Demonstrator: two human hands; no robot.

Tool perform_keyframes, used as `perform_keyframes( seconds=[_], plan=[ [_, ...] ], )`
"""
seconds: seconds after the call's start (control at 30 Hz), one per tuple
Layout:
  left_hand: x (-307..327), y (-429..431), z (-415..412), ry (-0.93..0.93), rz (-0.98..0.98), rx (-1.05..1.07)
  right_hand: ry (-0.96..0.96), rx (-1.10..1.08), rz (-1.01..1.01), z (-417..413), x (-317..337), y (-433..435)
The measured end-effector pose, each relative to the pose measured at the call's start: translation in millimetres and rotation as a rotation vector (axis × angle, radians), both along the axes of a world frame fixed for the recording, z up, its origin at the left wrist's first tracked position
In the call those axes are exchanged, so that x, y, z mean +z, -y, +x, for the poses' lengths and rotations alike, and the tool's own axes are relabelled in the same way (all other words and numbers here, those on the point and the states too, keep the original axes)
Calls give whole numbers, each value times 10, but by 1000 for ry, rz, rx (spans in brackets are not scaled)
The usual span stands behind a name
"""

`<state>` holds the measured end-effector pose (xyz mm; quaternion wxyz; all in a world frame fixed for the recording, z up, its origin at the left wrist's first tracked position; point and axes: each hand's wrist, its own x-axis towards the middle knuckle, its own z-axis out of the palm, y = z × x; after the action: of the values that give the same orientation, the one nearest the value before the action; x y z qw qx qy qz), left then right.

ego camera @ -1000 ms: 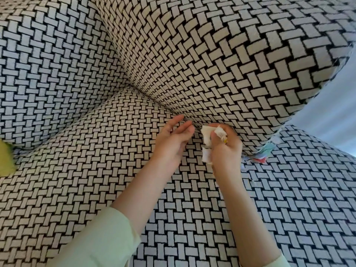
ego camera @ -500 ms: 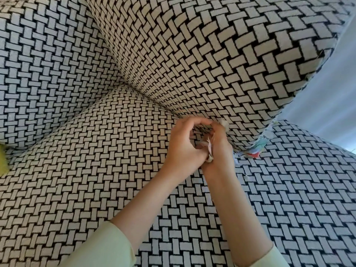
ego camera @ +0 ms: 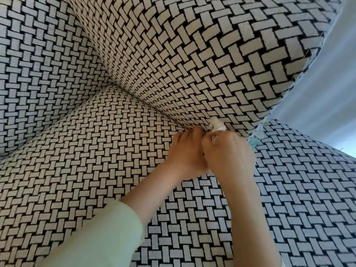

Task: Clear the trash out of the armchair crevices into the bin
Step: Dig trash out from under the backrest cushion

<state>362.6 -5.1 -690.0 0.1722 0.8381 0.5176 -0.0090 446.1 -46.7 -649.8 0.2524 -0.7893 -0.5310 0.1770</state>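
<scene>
Both my hands meet at the crevice between the seat cushion [ego camera: 100,151] and the armrest [ego camera: 192,60] of a black-and-white woven armchair. My right hand [ego camera: 229,157] is closed around a wad of white paper scraps [ego camera: 216,125], which pokes out above its fingers against the armrest. My left hand [ego camera: 187,151] presses against the right one, its fingers curled at the crevice; what it holds is hidden. More scraps, teal and pale [ego camera: 254,140], stick out of the crevice further right.
The armchair's backrest [ego camera: 44,70] fills the left side. A pale blue wall [ego camera: 331,97] shows at the right past the chair's front. No bin is in view.
My left hand has closed in from open fingers to press against my right hand. Both hands moved to the right along the crevice, and the view came closer to the armrest.
</scene>
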Motion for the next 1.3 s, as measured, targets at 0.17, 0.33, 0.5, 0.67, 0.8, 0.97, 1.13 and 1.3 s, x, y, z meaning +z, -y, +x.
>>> perform_keyframes(
  seconds=[0.17,0.33,0.5,0.67,0.8,0.97,1.13,1.3],
  plan=[
    [-136,116,277,108,63,326,78,72,-31,-14,17,43],
    [-126,98,312,203,127,370,25,44,-28,13,-19,-1],
    [-119,125,266,444,127,351,-12,-13,16,78,-97,-60],
    [15,71,62,656,-131,263,-58,22,119,94,-97,-57],
    [147,73,-223,904,-300,343,-76,-1,181,-35,-120,-63],
    [236,121,-488,906,-309,337,-231,139,202,-420,-295,-94],
    [210,208,-596,906,-281,349,-571,231,89,-449,-305,-98],
    [209,302,-716,1076,-506,299,-339,271,151,-393,-323,-96]
  ],
)
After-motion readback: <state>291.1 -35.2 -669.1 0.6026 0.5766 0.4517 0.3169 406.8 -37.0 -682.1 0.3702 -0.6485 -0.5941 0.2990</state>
